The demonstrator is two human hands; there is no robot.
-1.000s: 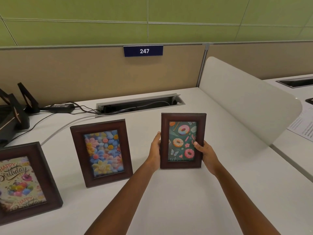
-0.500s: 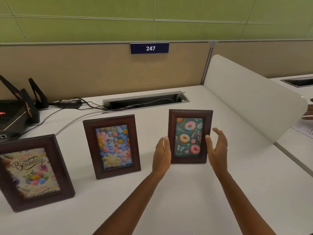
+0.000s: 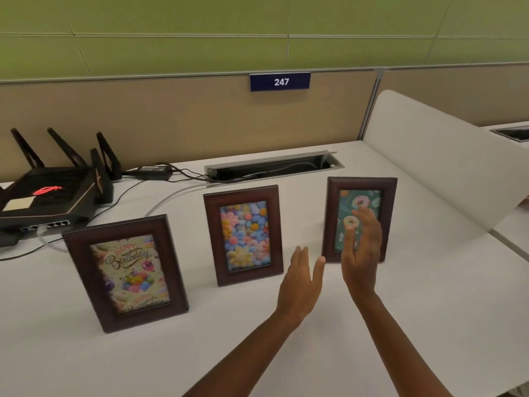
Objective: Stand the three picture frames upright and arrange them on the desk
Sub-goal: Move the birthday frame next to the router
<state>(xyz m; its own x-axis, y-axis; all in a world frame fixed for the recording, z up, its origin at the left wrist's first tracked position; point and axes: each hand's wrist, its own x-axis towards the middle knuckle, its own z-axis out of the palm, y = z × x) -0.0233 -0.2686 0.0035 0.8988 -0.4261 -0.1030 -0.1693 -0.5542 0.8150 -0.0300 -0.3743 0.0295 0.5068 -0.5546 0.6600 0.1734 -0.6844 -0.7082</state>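
Three dark wooden picture frames stand upright in a row on the white desk [image 3: 400, 325]. The birthday frame [image 3: 126, 273] is at the left, the flower frame [image 3: 243, 234] in the middle, the donut frame [image 3: 361, 202] at the right. My left hand [image 3: 300, 285] hovers open in front of the gap between the flower and donut frames, touching neither. In front of the donut frame my right hand [image 3: 361, 253] is raised with fingers spread, holding nothing and covering the picture's lower part.
A black router [image 3: 48, 193] with antennas sits at the back left, with cables [image 3: 160, 179] running to an open cable tray [image 3: 274, 167]. A white divider panel [image 3: 446, 170] bounds the desk on the right. A beige partition with a sign "247" [image 3: 280, 81] stands behind.
Both hands let go of the donut frame, which now stands by itself, and have drawn back toward me. The camera has swung left, showing the whole birthday frame and more of the router.
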